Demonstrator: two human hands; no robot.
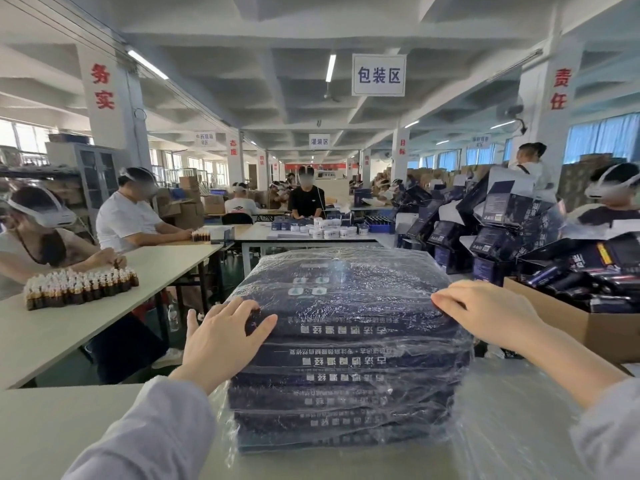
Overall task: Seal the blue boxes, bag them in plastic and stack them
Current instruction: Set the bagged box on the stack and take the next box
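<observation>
White table bears perhaps six bagged blue boxes; crowded workroom behind.

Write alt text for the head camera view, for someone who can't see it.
A left hand and right hand rest on a stack of flat dark-blue boxes bagged in clear plastic on a white table. A brown cardboard carton sits right; small brown bottles left.

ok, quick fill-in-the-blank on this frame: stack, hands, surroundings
1. The stack of blue boxes is wrapped in clear ____.
2. The left hand and right hand both rest on the stack's ____ face.
3. The brown bottles stand on a table to the stack's ____.
4. The cardboard box sits on the stack's ____ side.
Missing words: plastic; top; left; right.
</observation>
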